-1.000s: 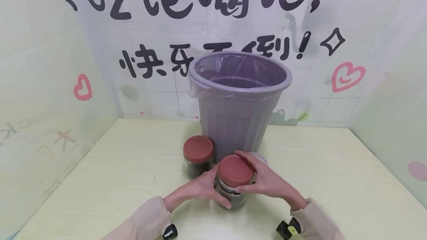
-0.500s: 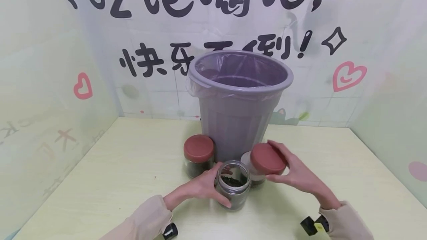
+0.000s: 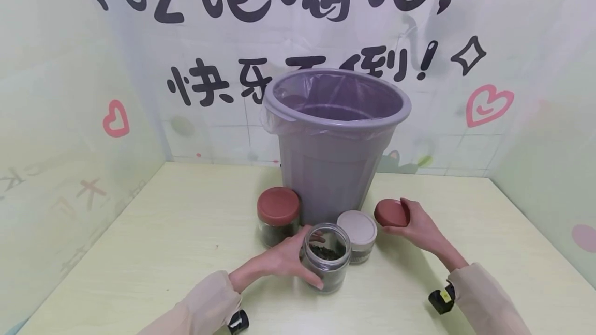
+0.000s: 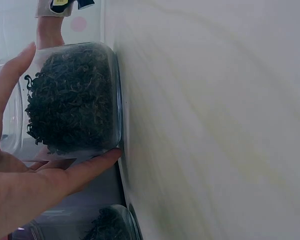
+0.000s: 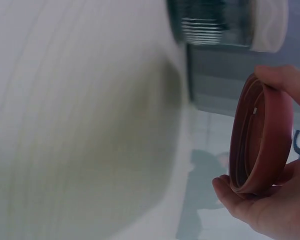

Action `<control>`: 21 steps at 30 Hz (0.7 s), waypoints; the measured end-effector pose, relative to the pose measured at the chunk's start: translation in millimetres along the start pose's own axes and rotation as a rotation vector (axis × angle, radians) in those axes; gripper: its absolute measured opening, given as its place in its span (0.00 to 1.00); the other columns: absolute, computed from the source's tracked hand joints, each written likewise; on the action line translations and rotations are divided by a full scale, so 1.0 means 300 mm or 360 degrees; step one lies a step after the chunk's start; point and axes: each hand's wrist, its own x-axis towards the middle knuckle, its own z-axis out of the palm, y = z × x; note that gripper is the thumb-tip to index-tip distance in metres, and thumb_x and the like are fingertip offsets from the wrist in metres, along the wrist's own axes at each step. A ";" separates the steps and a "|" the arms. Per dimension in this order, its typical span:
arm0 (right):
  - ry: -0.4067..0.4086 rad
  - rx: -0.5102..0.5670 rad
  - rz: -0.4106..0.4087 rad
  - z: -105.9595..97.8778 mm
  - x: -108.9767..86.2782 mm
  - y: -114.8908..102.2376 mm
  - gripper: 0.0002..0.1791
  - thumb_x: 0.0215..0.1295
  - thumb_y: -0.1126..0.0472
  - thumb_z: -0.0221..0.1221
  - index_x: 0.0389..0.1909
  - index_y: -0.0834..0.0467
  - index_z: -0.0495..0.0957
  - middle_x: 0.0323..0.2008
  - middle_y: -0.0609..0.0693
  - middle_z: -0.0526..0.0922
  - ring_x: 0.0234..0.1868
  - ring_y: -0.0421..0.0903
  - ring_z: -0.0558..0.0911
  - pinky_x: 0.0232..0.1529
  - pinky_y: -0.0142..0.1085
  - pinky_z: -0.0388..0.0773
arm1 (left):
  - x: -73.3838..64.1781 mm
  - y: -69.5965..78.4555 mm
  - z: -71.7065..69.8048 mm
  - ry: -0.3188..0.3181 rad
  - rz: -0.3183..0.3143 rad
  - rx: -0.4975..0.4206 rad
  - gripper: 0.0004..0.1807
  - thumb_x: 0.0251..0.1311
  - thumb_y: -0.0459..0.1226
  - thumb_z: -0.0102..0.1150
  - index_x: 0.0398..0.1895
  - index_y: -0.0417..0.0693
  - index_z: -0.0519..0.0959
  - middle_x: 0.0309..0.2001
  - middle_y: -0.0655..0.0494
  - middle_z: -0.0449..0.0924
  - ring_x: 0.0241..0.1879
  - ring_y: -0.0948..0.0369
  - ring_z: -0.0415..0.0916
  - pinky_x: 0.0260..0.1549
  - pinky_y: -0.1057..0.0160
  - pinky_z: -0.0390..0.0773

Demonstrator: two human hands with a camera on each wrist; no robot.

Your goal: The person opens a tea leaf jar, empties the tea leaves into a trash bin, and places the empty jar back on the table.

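Note:
My left hand (image 3: 285,261) grips an uncovered glass jar (image 3: 328,268) that stands on the table. Dark, curly dried leaves (image 4: 72,100) fill much of it in the left wrist view. Off to the right, my right hand (image 3: 420,225) holds a red lid (image 3: 390,213) by its edge, above the table. The right wrist view shows the hollow, ridged underside of this lid (image 5: 265,145). Between the hands stands a jar with a pale lid (image 3: 357,229), close beside the uncovered jar. Behind my left hand is another jar with a red lid (image 3: 278,208), also with dark contents.
A purple-grey bin (image 3: 335,159) with a clear plastic liner rises directly behind the jars. The pale wooden table (image 3: 186,221) reaches back to a printed sheet wall (image 3: 209,138), with side sheets left and right.
My right hand has lifted the red lid off the jar and carried it to the right, past the pale-lidded jar. My left hand has stayed on the jar.

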 end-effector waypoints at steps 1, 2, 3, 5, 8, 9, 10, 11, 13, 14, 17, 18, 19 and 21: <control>-0.0007 -0.0023 -0.0011 0.009 0.007 0.006 0.46 0.44 0.55 0.67 0.56 0.77 0.55 0.47 0.72 0.67 0.43 0.60 0.73 0.40 0.49 0.73 | 0.000 -0.001 0.000 -0.0002 0.0001 -0.0002 0.47 0.28 0.41 0.76 0.56 0.46 0.60 0.53 0.53 0.70 0.54 0.55 0.66 0.52 0.57 0.65; -0.0016 -0.0043 -0.0017 0.019 0.014 0.011 0.46 0.43 0.55 0.67 0.56 0.78 0.55 0.46 0.72 0.67 0.42 0.61 0.73 0.40 0.50 0.73 | 0.001 -0.002 0.000 -0.0004 0.0003 -0.0005 0.47 0.28 0.41 0.76 0.56 0.46 0.60 0.53 0.53 0.70 0.54 0.56 0.66 0.52 0.57 0.65; -0.0024 -0.0057 -0.0027 0.028 0.021 0.017 0.46 0.43 0.56 0.68 0.55 0.78 0.55 0.46 0.72 0.66 0.42 0.61 0.72 0.40 0.50 0.73 | 0.001 -0.002 0.000 -0.0005 0.0004 -0.0006 0.47 0.28 0.41 0.76 0.56 0.46 0.60 0.53 0.53 0.70 0.54 0.56 0.66 0.52 0.57 0.65; -0.0037 -0.0089 -0.0048 0.046 0.035 0.026 0.46 0.41 0.56 0.68 0.54 0.79 0.56 0.45 0.73 0.66 0.40 0.60 0.73 0.40 0.50 0.73 | 0.001 -0.001 -0.001 -0.0009 0.0010 -0.0014 0.47 0.29 0.41 0.76 0.56 0.46 0.60 0.53 0.53 0.70 0.55 0.56 0.65 0.53 0.57 0.65; -0.0069 -0.0120 -0.0080 0.068 0.052 0.035 0.45 0.39 0.58 0.69 0.52 0.81 0.58 0.42 0.73 0.67 0.38 0.59 0.73 0.39 0.49 0.73 | 0.002 -0.002 0.000 -0.0015 0.0012 -0.0024 0.47 0.29 0.41 0.75 0.57 0.46 0.60 0.54 0.53 0.69 0.55 0.56 0.65 0.53 0.58 0.65; -0.0080 -0.0139 -0.0093 0.075 0.057 0.038 0.45 0.39 0.58 0.69 0.51 0.81 0.58 0.42 0.72 0.68 0.38 0.59 0.73 0.39 0.49 0.74 | 0.002 -0.001 0.000 -0.0016 0.0011 -0.0024 0.47 0.29 0.41 0.75 0.57 0.46 0.60 0.54 0.53 0.69 0.55 0.56 0.65 0.53 0.57 0.65; -0.0089 -0.0157 -0.0105 0.081 0.062 0.040 0.44 0.38 0.58 0.70 0.50 0.81 0.59 0.41 0.72 0.68 0.37 0.59 0.74 0.39 0.49 0.74 | 0.003 -0.001 0.001 -0.0017 0.0012 -0.0027 0.46 0.29 0.41 0.75 0.56 0.46 0.60 0.54 0.53 0.69 0.55 0.56 0.65 0.53 0.57 0.65; -0.0097 -0.0174 -0.0119 0.086 0.065 0.041 0.44 0.38 0.58 0.70 0.49 0.82 0.60 0.40 0.72 0.68 0.37 0.59 0.74 0.39 0.49 0.74 | 0.003 -0.001 0.001 -0.0017 0.0013 -0.0029 0.46 0.30 0.40 0.75 0.56 0.46 0.60 0.54 0.52 0.69 0.55 0.56 0.65 0.53 0.57 0.65; -0.0102 -0.0211 -0.0145 0.095 0.072 0.042 0.43 0.36 0.59 0.70 0.48 0.82 0.61 0.39 0.72 0.69 0.36 0.58 0.74 0.38 0.48 0.74 | 0.004 0.000 0.000 -0.0015 0.0015 -0.0027 0.46 0.30 0.40 0.75 0.56 0.46 0.60 0.54 0.52 0.69 0.55 0.55 0.65 0.53 0.57 0.65; -0.0099 -0.0227 -0.0156 0.099 0.075 0.044 0.43 0.35 0.59 0.71 0.47 0.82 0.61 0.39 0.71 0.69 0.36 0.58 0.74 0.38 0.48 0.74 | 0.004 0.000 0.000 -0.0016 0.0017 -0.0027 0.46 0.30 0.40 0.75 0.56 0.46 0.60 0.54 0.52 0.69 0.55 0.55 0.65 0.53 0.56 0.65; -0.0098 -0.0259 -0.0195 0.108 0.084 0.043 0.42 0.34 0.60 0.71 0.46 0.82 0.62 0.37 0.71 0.70 0.34 0.57 0.73 0.37 0.48 0.75 | 0.004 0.000 0.000 -0.0015 0.0014 -0.0012 0.46 0.29 0.40 0.75 0.56 0.46 0.60 0.53 0.52 0.70 0.54 0.55 0.66 0.52 0.56 0.65; -0.0100 -0.0269 -0.0209 0.110 0.086 0.042 0.42 0.34 0.61 0.71 0.45 0.82 0.62 0.37 0.71 0.70 0.34 0.57 0.73 0.37 0.47 0.75 | 0.003 0.000 0.000 -0.0016 0.0011 -0.0007 0.46 0.29 0.41 0.76 0.56 0.46 0.60 0.53 0.52 0.70 0.54 0.56 0.66 0.52 0.57 0.65; -0.0101 -0.0277 -0.0222 0.112 0.089 0.042 0.41 0.34 0.61 0.70 0.45 0.82 0.62 0.36 0.70 0.70 0.34 0.57 0.73 0.37 0.47 0.74 | 0.003 0.001 -0.001 -0.0019 0.0005 -0.0009 0.47 0.29 0.41 0.76 0.56 0.46 0.60 0.53 0.52 0.69 0.54 0.56 0.66 0.52 0.57 0.65; -0.0098 -0.0296 -0.0250 0.115 0.093 0.041 0.40 0.34 0.62 0.69 0.44 0.83 0.63 0.35 0.70 0.70 0.34 0.57 0.73 0.37 0.47 0.74 | 0.002 0.002 -0.001 -0.0022 -0.0005 -0.0011 0.47 0.29 0.41 0.76 0.56 0.47 0.60 0.52 0.53 0.69 0.54 0.56 0.65 0.52 0.57 0.65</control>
